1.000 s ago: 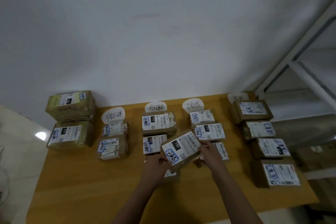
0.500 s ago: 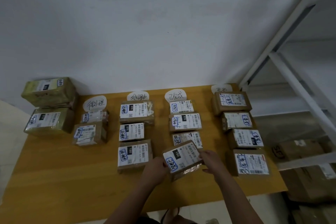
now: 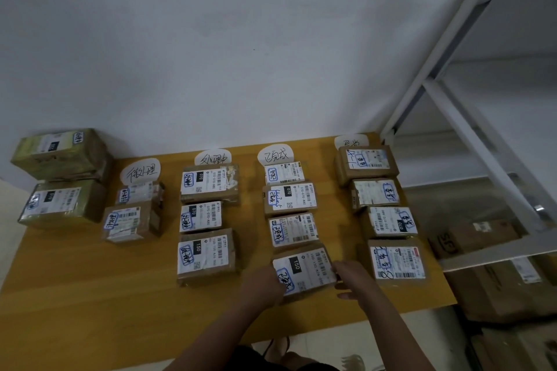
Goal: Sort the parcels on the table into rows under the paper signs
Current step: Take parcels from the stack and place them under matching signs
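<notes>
A brown parcel with a white "150" label [image 3: 304, 272] lies at the near end of the third row, under the third paper sign [image 3: 275, 155]. My left hand [image 3: 263, 285] holds its left end and my right hand [image 3: 351, 275] holds its right end. Three parcels [image 3: 291, 200] lie in that row behind it. Other rows lie under the first sign [image 3: 139, 173], the second sign [image 3: 212, 157] and the fourth sign [image 3: 351, 140].
Two larger greenish parcels [image 3: 60, 181] sit at the far left of the wooden table [image 3: 90, 295]. A white metal shelf frame [image 3: 470, 135] stands to the right, with cardboard boxes [image 3: 494, 280] on the floor under it. A white wall is behind the table.
Both hands carried the "150" parcel from above the second and third rows down and to the right, setting it at the near end of the third row. The view shifted right.
</notes>
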